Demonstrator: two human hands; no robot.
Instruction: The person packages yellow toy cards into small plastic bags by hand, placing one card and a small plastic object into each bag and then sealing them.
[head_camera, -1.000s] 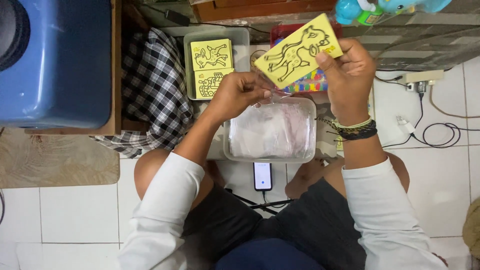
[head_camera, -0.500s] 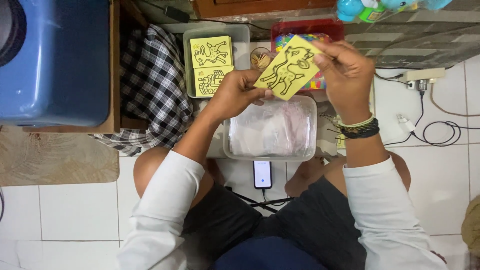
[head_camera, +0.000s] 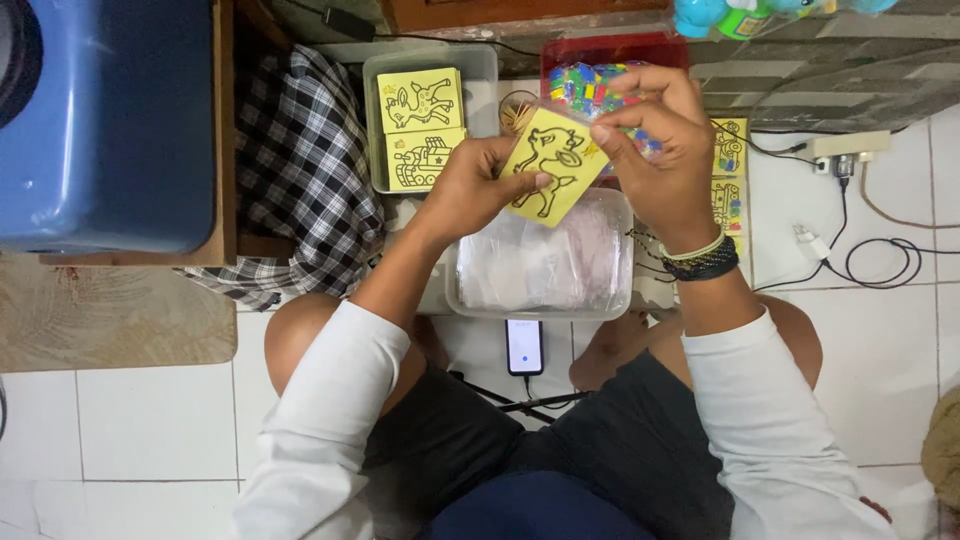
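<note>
Both hands hold one yellow card (head_camera: 552, 164) printed with a black outline of an animal. My left hand (head_camera: 478, 184) grips its lower left side with the thumb on its face. My right hand (head_camera: 662, 150) pinches its upper right corner. The card hangs tilted above a clear plastic tub (head_camera: 470, 300) filled with see-through bags. Two more yellow cards (head_camera: 420, 125) lie in a grey tray (head_camera: 482, 66) to the left.
A red tray (head_camera: 610, 48) of small colourful pieces sits behind the hands. More yellow cards (head_camera: 727, 175) lie to the right near a power strip (head_camera: 838, 146) and cables. A phone (head_camera: 524, 346) lies between my knees. A blue bin (head_camera: 105, 115) and checked cloth (head_camera: 300, 170) are left.
The card has come down and toward the left, from raised in the right hand to low over the tub. The left hand has taken hold of it too.
</note>
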